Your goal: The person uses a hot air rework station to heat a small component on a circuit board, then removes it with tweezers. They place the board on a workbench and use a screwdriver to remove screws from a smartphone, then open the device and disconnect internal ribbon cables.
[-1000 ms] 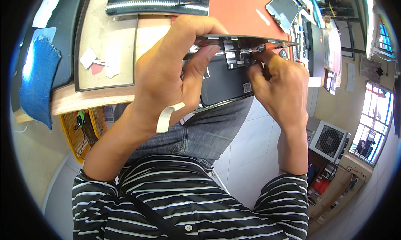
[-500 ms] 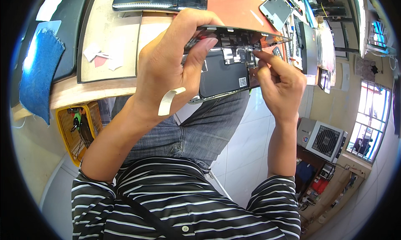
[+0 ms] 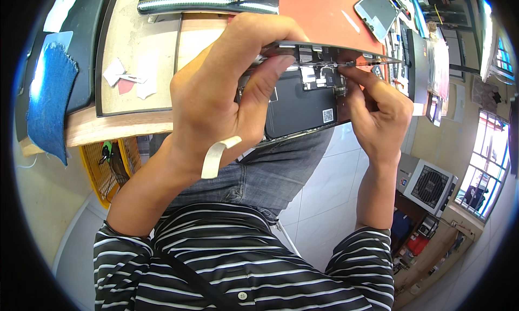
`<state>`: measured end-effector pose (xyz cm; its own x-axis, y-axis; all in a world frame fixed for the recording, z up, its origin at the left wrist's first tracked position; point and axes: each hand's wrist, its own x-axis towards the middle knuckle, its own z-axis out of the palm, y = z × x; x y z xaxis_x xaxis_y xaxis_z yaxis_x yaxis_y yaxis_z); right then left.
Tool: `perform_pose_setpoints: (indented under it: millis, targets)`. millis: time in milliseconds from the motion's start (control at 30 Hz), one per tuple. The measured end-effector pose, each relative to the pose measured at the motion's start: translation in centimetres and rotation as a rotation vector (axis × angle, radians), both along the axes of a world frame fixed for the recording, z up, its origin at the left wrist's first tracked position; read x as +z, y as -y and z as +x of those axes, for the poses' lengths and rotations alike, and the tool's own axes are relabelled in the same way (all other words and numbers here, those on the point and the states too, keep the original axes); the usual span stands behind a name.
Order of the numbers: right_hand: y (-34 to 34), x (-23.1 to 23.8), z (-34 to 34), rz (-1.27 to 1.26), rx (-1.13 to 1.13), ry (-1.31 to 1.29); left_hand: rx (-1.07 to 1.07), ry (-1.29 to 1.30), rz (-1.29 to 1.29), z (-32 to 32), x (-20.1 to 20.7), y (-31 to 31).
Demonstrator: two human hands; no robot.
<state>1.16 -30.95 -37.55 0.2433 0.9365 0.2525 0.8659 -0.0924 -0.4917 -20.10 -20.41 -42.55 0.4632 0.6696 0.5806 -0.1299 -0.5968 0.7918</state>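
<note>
An opened phone [image 3: 300, 106] lies tilted at the table's front edge, its black battery and metal-shielded circuit parts showing. Its screen panel [image 3: 319, 52] is raised along the far side, seen nearly edge-on. My left hand [image 3: 224, 86] is closed round the left end of the phone and panel, the thumb reaching inside under the panel. A strip of cream tape [image 3: 217, 158] sticks to the base of this hand. My right hand [image 3: 381, 108] has its index finger and thumb close together at the circuit parts on the right side; whatever lies at their tips is hidden.
Beyond the hands lies an orange mat [image 3: 319, 16], with another phone part [image 3: 377, 14] and crowded tools at the right. A shallow tray [image 3: 138, 46] holds paper scraps. Blue cloth [image 3: 52, 94] hangs over the left edge; a yellow basket [image 3: 97, 173] stands below.
The view has shifted slightly, so the phone and both hands appear farther right. The left hand keeps its hold, and the right fingertips stay at the circuit parts.
</note>
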Motion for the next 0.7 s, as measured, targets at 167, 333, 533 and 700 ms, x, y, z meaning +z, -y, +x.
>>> perform_pose_setpoints:
  millis: [167, 333, 533, 700]
  targets:
    - [0.3, 0.2, -0.2, -0.03, 0.009, 0.051, -0.029, -0.001, -0.007, -0.3, 0.2, 0.1]
    - [-0.2, 0.5, -0.4, -0.029, 0.061, 0.152, -0.004, 0.011, 0.007, -0.1, 0.0, 0.0]
    - [-0.1, 0.8, -1.0, -0.047, 0.043, 0.152, 0.012, -0.019, -0.069, -0.4, 0.5, 0.3]
    - [0.1, 1.8, -1.0, -0.167, 0.031, 0.211, 0.036, -0.001, -0.056, -0.2, 0.2, 0.3]
